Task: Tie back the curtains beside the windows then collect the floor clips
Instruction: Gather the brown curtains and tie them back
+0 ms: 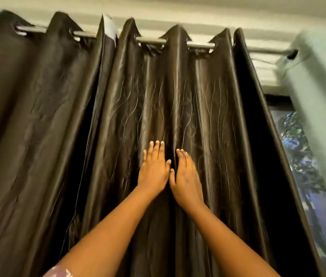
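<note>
Now | left hand (pixel 153 170), right hand (pixel 186 176) flat on dark curtain (pixel 208 116)

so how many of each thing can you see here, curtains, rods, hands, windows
dark curtain panels: 2, left curtain and right curtain
curtain rod: 1
hands: 2, left hand and right hand, both flat on the right curtain
window: 1, partly uncovered
total: 6

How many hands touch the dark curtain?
2. The left hand lies flat on the dark curtain near the middle of the picture; the right hand lies flat beside it, thumbs close together.
</note>
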